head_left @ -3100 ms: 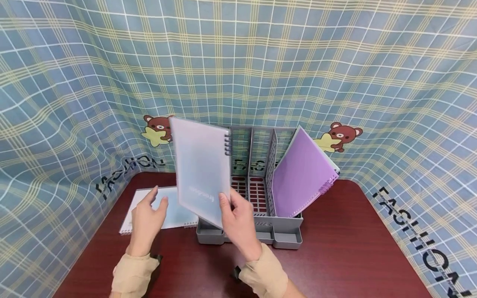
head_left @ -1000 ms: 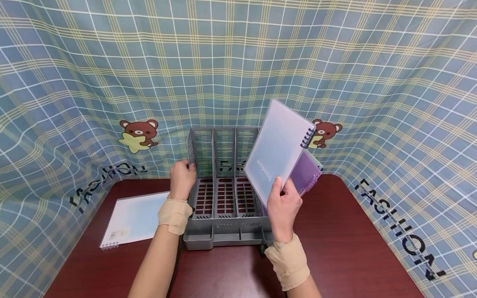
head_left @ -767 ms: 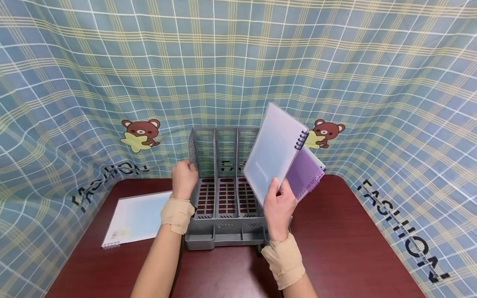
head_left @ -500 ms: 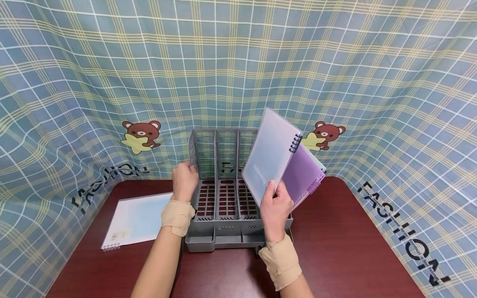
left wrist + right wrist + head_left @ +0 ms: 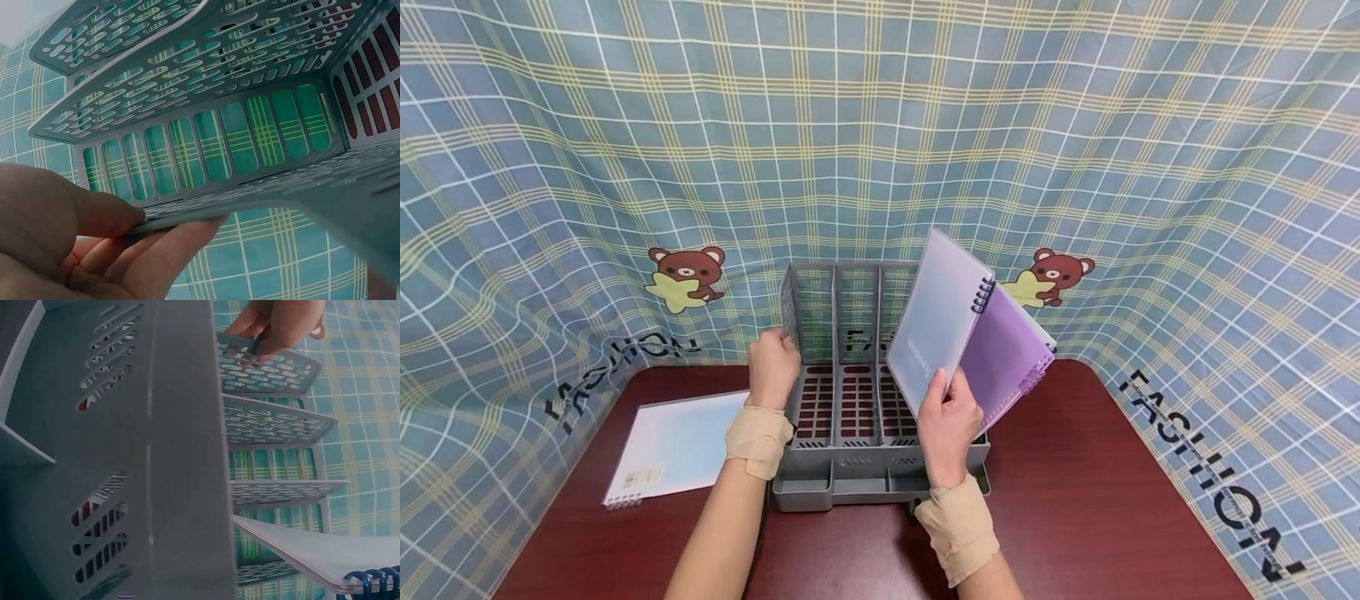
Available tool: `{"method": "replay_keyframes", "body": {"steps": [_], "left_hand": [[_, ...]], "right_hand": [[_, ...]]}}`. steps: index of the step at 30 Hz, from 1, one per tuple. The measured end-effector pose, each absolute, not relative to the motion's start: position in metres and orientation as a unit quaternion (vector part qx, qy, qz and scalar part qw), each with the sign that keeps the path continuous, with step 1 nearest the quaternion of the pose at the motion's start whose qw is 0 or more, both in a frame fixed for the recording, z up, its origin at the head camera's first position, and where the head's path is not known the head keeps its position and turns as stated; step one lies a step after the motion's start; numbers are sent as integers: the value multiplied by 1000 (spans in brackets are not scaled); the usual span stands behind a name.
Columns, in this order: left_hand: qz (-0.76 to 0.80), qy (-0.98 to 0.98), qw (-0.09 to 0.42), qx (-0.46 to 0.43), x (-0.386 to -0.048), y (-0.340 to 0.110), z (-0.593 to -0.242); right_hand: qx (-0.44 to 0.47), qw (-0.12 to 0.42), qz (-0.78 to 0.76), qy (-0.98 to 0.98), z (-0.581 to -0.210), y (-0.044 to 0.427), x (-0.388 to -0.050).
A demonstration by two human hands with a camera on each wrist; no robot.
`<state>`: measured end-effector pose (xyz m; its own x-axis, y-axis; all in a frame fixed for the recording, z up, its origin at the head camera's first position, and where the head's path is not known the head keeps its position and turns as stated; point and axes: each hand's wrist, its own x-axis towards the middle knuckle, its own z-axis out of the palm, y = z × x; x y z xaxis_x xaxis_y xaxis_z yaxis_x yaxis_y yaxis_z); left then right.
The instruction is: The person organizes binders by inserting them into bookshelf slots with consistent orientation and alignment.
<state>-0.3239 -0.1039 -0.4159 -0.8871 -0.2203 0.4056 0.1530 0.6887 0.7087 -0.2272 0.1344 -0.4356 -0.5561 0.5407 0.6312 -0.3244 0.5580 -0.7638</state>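
Note:
A grey slotted file rack [image 5: 856,457] stands on the table, its upright dividers making several bays. My left hand [image 5: 772,367] pinches the rack's left side panel; in the left wrist view the thumb and fingers of that hand [image 5: 119,237] lie on either side of the panel edge. My right hand [image 5: 949,425] grips a pale blue spiral notebook [image 5: 934,317] by its lower edge, tilted over the right part of the rack. Behind it a purple notebook [image 5: 1003,354] leans to the right in the rack. The right wrist view has the pale notebook's corner [image 5: 312,550] between dividers.
A white and light blue spiral notebook [image 5: 677,450] lies flat on the dark red table [image 5: 1075,517], left of the rack. Small open trays [image 5: 802,492] run along the rack's front. Checked cloth [image 5: 880,125] hangs behind and at both sides.
The pale blue notebook, first over the rack's left part, has moved right and then lower towards the rack. My left hand, which was over the flat notebook, has taken hold of the side panel.

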Motion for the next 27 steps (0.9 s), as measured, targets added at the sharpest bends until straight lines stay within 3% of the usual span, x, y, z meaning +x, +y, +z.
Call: {"method": "replay_keyframes", "body": {"steps": [27], "left_hand": [[-386,-893,230,20,-325,-106,-416]], "right_hand": [[-76,459,466,-752,-469,116,-237]]}}
